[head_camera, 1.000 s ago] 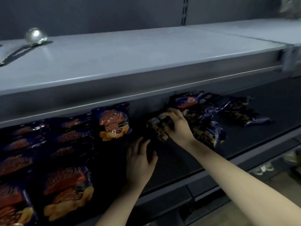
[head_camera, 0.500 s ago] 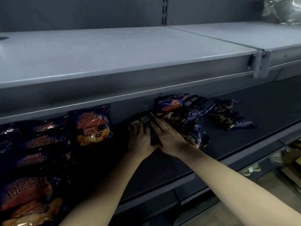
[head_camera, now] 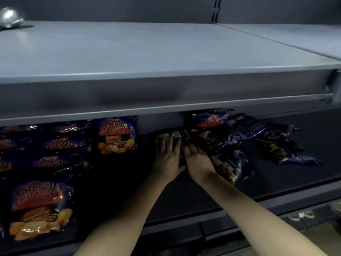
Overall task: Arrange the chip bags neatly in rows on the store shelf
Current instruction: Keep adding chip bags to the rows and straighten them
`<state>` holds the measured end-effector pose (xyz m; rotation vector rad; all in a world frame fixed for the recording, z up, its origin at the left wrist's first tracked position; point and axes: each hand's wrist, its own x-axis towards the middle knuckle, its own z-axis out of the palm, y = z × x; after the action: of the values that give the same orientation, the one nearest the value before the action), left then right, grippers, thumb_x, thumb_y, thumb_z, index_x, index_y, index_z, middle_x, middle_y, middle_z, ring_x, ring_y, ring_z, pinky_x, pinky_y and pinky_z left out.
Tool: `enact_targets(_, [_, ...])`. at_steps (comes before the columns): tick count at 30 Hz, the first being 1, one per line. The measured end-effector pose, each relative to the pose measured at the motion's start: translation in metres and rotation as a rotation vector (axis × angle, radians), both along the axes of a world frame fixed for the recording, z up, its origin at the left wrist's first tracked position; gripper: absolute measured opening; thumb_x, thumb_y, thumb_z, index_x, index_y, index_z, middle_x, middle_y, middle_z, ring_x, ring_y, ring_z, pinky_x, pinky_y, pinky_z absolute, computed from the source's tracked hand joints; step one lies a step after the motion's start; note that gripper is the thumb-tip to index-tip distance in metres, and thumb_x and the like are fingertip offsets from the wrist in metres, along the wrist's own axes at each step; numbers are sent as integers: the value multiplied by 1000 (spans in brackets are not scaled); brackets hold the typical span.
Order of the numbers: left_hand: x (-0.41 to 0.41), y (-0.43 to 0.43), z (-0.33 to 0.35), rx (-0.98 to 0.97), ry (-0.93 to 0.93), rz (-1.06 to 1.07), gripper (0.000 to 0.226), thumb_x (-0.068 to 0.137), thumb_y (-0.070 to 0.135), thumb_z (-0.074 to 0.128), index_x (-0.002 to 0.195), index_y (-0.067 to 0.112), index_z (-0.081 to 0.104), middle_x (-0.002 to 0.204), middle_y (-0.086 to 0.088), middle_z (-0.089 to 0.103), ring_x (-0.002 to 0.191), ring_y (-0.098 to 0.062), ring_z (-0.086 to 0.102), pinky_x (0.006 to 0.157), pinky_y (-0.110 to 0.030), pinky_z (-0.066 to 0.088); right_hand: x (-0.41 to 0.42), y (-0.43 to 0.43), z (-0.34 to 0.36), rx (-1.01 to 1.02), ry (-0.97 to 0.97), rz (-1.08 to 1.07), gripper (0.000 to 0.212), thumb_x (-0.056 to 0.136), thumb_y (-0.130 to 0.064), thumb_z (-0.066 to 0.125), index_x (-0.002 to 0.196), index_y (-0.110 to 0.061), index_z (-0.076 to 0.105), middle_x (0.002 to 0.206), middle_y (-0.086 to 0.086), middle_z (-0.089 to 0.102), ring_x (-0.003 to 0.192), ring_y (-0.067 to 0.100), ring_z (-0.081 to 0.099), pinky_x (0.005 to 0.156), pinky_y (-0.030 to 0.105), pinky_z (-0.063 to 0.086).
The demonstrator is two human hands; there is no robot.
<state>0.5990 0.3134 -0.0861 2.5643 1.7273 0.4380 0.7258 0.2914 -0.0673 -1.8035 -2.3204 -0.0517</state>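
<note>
A dark bag [head_camera: 177,139] was found flat on the lower shelf [head_camera: 203,196], pressed under the left hand [head_camera: 167,159] and right hand [head_camera: 198,161], fingers spread, neither closed round it; squaring it to the upright bag [head_camera: 117,134] was judged advisable; bare shelf lay between; the pile [head_camera: 239,143] crowded the right; the upper shelf [head_camera: 166,85] overhung closely.

A shop aisle: grey metal retail shelving [head_camera: 166,97] with a slotted upright [head_camera: 216,10] on the back panel, a price-strip edge along each shelf front, and many identical blue-and-orange chip bags [head_camera: 117,134] laid in rows on the lower shelf [head_camera: 184,196]
</note>
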Motion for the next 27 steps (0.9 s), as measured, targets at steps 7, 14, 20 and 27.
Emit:
enact_targets(7, [-2,4,20,-94,-2,-15,81,85,40,62,148,14,18,155,-14,12,142,-36,6,115,-47,19,2,0,10,-72,-38,4,60,91,-12,48,145,-12,21,140,11,34,129,31,33,104,41,34])
enact_targets(14, [-13,-16,77,-97,-369,-87,67,79,33,70,139,24,41,148,-2,36,131,-17,39,105,-24,34,13,-18,16,221,59,10,78,68,-28,76,135,-15,39,107,10,62,89,33,64,71,40,53])
enact_targets(20, [-47,-43,115,-6,-922,131,45,91,38,55,134,27,45,131,6,52,116,-9,51,84,-13,38,12,-26,37,231,670,-31,42,85,-22,64,125,-14,52,109,7,64,99,26,62,77,31,51])
enact_targets(27, [-75,-69,93,-403,-1227,262,72,81,46,65,142,28,32,136,6,49,121,-11,48,104,-31,38,3,-38,65,-364,1577,-109,5,90,-24,60,92,-20,64,87,-1,69,78,10,68,71,29,53])
